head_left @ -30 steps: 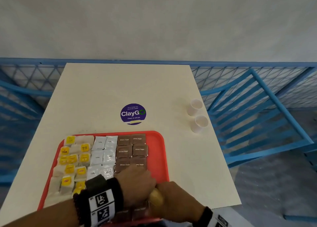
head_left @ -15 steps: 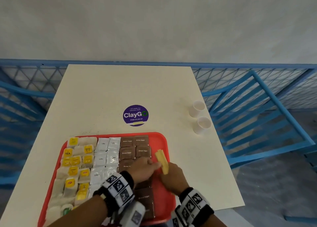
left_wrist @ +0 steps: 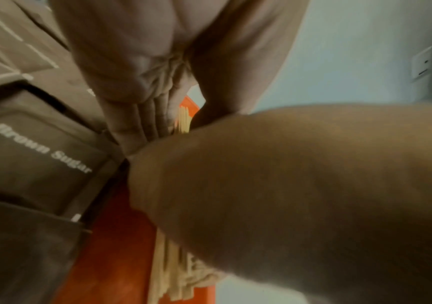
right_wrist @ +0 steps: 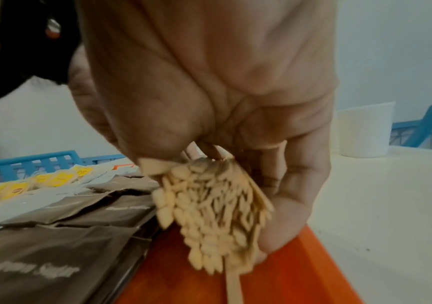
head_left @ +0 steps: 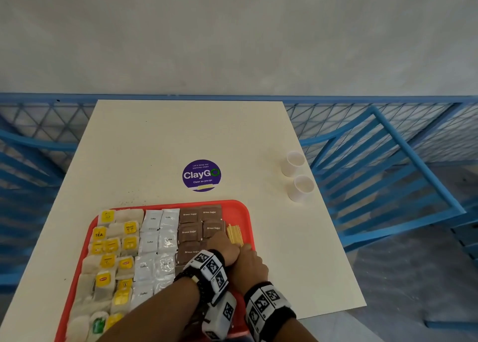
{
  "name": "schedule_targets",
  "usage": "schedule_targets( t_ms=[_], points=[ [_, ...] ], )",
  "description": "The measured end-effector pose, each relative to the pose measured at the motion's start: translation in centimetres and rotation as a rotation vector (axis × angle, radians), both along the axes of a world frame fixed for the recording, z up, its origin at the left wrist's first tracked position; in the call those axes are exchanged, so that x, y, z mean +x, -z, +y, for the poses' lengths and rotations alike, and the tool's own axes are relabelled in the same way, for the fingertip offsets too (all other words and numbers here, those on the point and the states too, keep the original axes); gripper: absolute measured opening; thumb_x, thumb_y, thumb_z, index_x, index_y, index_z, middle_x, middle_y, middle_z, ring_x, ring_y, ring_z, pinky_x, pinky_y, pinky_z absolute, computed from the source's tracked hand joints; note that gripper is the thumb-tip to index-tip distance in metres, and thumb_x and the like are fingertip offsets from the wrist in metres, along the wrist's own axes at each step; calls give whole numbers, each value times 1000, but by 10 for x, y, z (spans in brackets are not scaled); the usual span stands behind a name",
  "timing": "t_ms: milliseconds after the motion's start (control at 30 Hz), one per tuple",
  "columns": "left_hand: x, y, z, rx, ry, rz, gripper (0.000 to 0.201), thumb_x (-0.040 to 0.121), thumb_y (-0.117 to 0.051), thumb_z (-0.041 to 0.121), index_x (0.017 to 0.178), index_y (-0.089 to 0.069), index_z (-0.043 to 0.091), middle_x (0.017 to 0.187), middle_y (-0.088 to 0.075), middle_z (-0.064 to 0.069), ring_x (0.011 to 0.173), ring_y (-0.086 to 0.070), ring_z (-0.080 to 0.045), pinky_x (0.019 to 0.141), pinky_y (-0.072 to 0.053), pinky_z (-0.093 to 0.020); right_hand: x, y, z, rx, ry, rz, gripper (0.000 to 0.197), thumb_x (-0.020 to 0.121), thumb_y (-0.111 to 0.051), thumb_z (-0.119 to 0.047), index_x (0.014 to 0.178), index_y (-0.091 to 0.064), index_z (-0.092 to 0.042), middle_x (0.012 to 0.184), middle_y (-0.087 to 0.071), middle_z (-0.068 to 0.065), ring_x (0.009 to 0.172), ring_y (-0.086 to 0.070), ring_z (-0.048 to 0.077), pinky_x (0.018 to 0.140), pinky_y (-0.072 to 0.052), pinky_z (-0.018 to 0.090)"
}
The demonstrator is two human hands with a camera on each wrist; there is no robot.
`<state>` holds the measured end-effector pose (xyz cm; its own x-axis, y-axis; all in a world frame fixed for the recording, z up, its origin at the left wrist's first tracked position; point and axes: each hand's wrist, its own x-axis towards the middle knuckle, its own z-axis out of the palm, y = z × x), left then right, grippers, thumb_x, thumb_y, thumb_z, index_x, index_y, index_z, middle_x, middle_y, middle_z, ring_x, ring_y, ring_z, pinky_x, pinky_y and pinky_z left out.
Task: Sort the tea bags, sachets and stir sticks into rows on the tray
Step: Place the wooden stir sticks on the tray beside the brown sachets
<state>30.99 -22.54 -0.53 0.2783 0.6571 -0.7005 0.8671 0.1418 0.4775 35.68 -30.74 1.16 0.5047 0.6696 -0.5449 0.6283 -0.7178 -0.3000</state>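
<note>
A red tray (head_left: 243,212) holds columns of tea bags (head_left: 111,246), white coffee sachets (head_left: 152,240) and brown sugar sachets (head_left: 190,231). A bundle of wooden stir sticks (head_left: 234,234) lies low along the tray's right side, beside the brown sachets. My right hand (head_left: 247,253) grips the bundle's near end; in the right wrist view its fingers and thumb curl round the stir sticks (right_wrist: 209,216). My left hand (head_left: 225,240) lies over the brown sachets, and the stir sticks (left_wrist: 183,119) show between its fingers and thumb.
Two white paper cups (head_left: 294,160) (head_left: 301,187) stand near the table's right edge. A purple round sticker (head_left: 201,175) is beyond the tray. Blue railings and a blue chair (head_left: 388,186) surround the cream table (head_left: 181,129).
Both hands moved from the tray's near edge away from me with the stick bundle. The bundle, raised and tilted half a second ago, is now down along the tray's right side.
</note>
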Motion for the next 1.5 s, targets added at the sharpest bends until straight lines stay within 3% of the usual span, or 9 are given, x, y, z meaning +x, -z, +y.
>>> schedule_targets(
  t_ms=[133, 267, 400, 600, 767, 867, 1033, 1133, 1500],
  points=[
    [-4, -2, 0, 18, 35, 7, 24, 91, -67, 28, 95, -62, 5, 106, -69, -15, 99, -67, -29, 69, -46, -28, 3, -9, -4, -18, -108, -7, 39, 96, -52, -34, 128, -47, -13, 129, -54, 7, 120, -55, 26, 95, -46, 35],
    [-8, -8, 0, 1, 36, -13, 20, 88, -64, 16, 73, -55, 7, 75, -61, -9, 78, -66, -25, 52, -44, -24, 17, -20, -8, -18, -149, -11, 37, 98, -49, -33, 126, -48, -10, 129, -50, 11, 121, -52, 31, 96, -45, 38],
    [-12, -20, -1, -34, 38, -48, 9, 83, -55, 9, 74, -54, 5, 73, -59, -18, 66, -62, -25, 44, -37, -24, 28, -15, -8, 43, -177, -3, 27, 96, -49, -21, 120, -48, -11, 122, -50, 12, 113, -55, 34, 89, -47, 41],
    [-12, -17, -6, -82, -19, -69, 30, 80, -55, 18, 101, -65, -1, 95, -70, -19, 86, -71, -33, 72, -62, -39, 20, -7, -8, 134, -215, -8, 27, 92, -51, -24, 118, -51, -15, 122, -49, 9, 110, -54, 33, 83, -48, 42],
    [-14, -19, -7, -2, 6, -60, 9, 86, -53, 8, 81, -59, 5, 73, -56, -8, 63, -56, -19, 52, -46, -27, 19, -2, -5, 99, -188, -23, 27, 92, -50, -23, 117, -50, -14, 123, -48, 10, 111, -52, 32, 83, -48, 41],
    [-13, -24, -10, -14, 12, -60, 18, 88, -51, 9, 70, -48, 10, 73, -56, -8, 66, -60, -23, 56, -48, -29, 22, -2, 0, 106, -197, -34, 26, 90, -50, -20, 116, -49, -13, 123, -48, 11, 111, -51, 32, 82, -47, 41],
    [-15, -31, -9, -58, -26, -87, 12, 93, -47, 10, 82, -49, 9, 97, -65, -16, 93, -70, -35, 78, -62, -42, 33, -6, 23, 149, -343, -44, 60, 86, -62, -26, 140, -35, -24, 136, -36, 13, 120, -42, 35, 85, -49, 45],
    [-17, -31, -9, -72, -67, -86, 13, 94, -47, 12, 99, -53, 2, 105, -66, -21, 94, -69, -35, 77, -62, -47, 39, -6, 30, 60, -424, -33, 72, 83, -66, -32, 146, -30, -29, 139, -32, 15, 125, -37, 38, 92, -48, 48],
    [-19, -29, -5, -76, -115, -144, 12, 91, -53, 11, 91, -62, 2, 97, -69, -20, 90, -71, -35, 74, -62, -47, 40, 0, 12, 173, -349, -19, 39, 88, -59, -21, 125, -47, -14, 131, -41, 10, 119, -42, 30, 92, -47, 40]
  ],
)
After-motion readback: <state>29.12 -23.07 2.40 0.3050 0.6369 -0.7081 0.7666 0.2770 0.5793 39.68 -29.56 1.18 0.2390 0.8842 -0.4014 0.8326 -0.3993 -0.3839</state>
